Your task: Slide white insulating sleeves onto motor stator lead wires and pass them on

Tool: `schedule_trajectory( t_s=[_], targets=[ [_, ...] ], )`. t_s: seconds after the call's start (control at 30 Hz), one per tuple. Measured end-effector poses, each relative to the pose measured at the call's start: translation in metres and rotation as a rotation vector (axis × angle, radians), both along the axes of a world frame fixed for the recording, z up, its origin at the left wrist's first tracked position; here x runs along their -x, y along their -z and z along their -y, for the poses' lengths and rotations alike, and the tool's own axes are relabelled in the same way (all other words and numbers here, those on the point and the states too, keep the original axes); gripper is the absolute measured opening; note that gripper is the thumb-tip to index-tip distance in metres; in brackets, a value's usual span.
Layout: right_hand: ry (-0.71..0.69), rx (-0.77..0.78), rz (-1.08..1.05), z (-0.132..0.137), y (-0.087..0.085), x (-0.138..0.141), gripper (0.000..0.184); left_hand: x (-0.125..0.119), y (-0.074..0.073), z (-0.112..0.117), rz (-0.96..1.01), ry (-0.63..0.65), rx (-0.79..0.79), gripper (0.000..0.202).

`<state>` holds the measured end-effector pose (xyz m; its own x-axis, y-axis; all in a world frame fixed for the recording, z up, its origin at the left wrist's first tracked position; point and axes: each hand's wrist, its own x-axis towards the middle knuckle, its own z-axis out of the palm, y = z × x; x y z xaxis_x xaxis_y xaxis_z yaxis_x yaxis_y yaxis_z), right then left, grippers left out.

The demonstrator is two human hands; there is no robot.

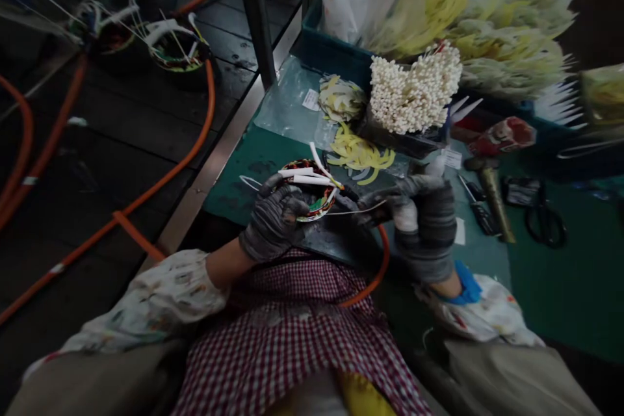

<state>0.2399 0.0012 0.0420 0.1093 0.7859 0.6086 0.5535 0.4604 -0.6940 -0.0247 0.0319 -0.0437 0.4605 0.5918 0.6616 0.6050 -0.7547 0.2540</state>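
My left hand (273, 220), in a grey striped glove, is closed around the near left side of a wound motor stator (318, 213). Copper-coloured windings, a greenish-white rim and white insulating sleeves (312, 178) show on it. A thin white cord (358, 211) runs from the stator to my right hand (425, 224), pulled nearly straight. The fingers of that gloved hand are pinched on the cord, with pale wrapping on some fingertips. From the stator's right side an orange cable (385, 259) bends down over my checked apron. A cord loop (250, 182) sticks out at the left.
Behind the hands are yellow insulation strips (361, 151), a box of white-tipped sticks (414, 88) and bins of pale slips (511, 32). A hammer (494, 198), screwdriver (480, 211) and scissors (546, 218) lie right. More stators (178, 45) with orange cables (146, 192) stand left.
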Motion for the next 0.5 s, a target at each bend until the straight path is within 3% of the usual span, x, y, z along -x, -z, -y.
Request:
schedule_trajectory(
  t_s=[0.1,0.2,0.27,0.3,0.37,0.5],
  targets=[
    [-0.058,0.027,-0.245,0.015,0.011,0.009,0.025,-0.001,0.001,-0.002,0.005,0.015,0.049,0.019],
    [-0.290,0.401,-0.416,0.039,0.008,0.005,0.038,-0.002,0.002,0.002,0.032,-0.005,0.106,0.019],
    [-0.501,0.671,-0.382,0.051,0.009,0.000,0.039,-0.003,0.003,0.003,0.069,-0.011,0.142,0.016],
    [-0.592,0.731,-0.327,0.052,0.011,-0.001,0.037,-0.004,0.003,0.004,0.082,-0.004,0.154,0.015],
    [-0.665,0.687,-0.157,0.044,0.022,-0.001,0.029,-0.004,0.004,0.003,0.094,0.009,0.152,0.015],
    [-0.411,0.436,0.254,-0.002,0.043,0.010,0.023,-0.005,0.005,0.002,0.102,0.029,0.107,0.019]
  ],
)
